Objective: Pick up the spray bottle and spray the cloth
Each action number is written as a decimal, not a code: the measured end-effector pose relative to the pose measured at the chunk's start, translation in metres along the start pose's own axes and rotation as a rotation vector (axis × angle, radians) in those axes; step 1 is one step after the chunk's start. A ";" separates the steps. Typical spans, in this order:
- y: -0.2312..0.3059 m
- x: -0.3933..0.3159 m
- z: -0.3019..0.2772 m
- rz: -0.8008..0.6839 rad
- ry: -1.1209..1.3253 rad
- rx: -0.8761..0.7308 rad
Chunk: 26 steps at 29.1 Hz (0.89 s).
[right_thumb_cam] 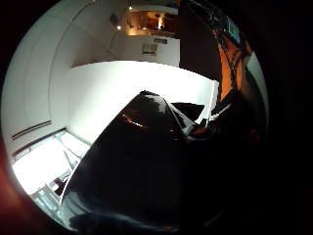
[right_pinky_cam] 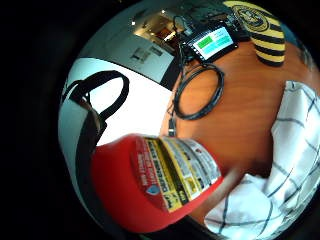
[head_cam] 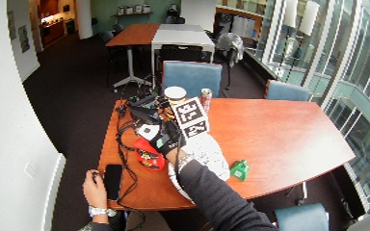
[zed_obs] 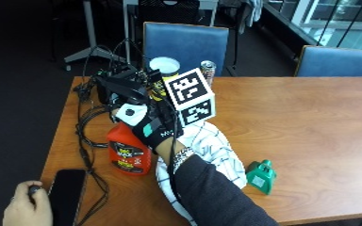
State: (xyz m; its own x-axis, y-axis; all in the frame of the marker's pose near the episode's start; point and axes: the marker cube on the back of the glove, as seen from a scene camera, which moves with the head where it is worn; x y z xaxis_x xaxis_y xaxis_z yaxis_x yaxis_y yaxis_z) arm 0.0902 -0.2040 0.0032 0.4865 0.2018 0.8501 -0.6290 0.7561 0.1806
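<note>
Gloved right hand gripping the spray bottle's black top.
The red plastic spray bottle (zed_obs: 129, 151) with a yellow label stands upright on the wooden desk (zed_obs: 306, 122), its head held in the black-gloved right hand (zed_obs: 151, 126). The white checked cloth (zed_obs: 213, 150) lies at its 3 o'clock, just beside. A green clip (zed_obs: 262, 176) sits farther out; a black phone (zed_obs: 67, 189) at 8 o'clock.

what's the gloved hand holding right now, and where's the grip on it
The right hand holds the red spray bottle, its grip at the black sprayer top.
</note>
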 end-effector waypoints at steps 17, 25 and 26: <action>0.009 0.022 0.005 0.026 -0.006 -0.020; 0.015 0.049 0.005 0.069 0.010 -0.089; 0.015 0.049 0.003 0.070 0.029 -0.105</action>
State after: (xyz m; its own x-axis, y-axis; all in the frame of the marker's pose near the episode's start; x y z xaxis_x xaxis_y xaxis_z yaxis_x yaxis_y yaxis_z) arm 0.1032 -0.1849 0.0494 0.4620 0.2727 0.8439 -0.5960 0.8001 0.0677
